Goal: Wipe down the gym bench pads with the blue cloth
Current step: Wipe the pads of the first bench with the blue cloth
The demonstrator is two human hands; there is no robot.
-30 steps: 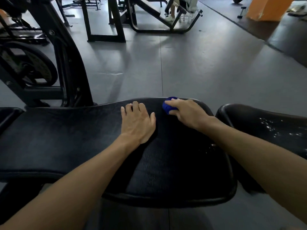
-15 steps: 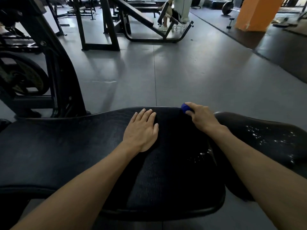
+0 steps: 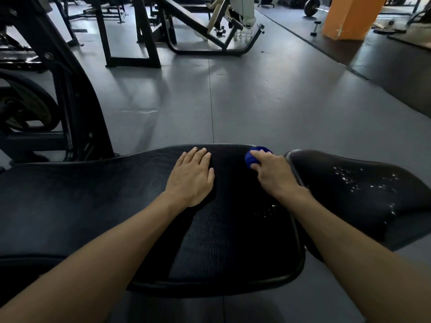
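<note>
A long black bench pad (image 3: 93, 197) stretches across the lower view. My left hand (image 3: 192, 178) lies flat on it near its far edge, fingers straight and together. My right hand (image 3: 271, 172) grips a bunched blue cloth (image 3: 253, 156) at the pad's far right corner, most of the cloth hidden under the fingers. A second black pad (image 3: 349, 190), speckled with white droplets, sits just to the right across a narrow gap. A few droplets also show on the main pad beside my right wrist.
A black machine frame (image 3: 77, 106) with a weight plate (image 3: 25, 108) stands at the left behind the bench. Further off are another black frame (image 3: 210, 36) with a person on it and an orange pillar (image 3: 349, 15). Grey floor (image 3: 256, 101) lies beyond the pads.
My right hand has slid the blue cloth rightward along the far edge to the pad's right corner. My left hand stayed flat in place. The view tilted up slightly.
</note>
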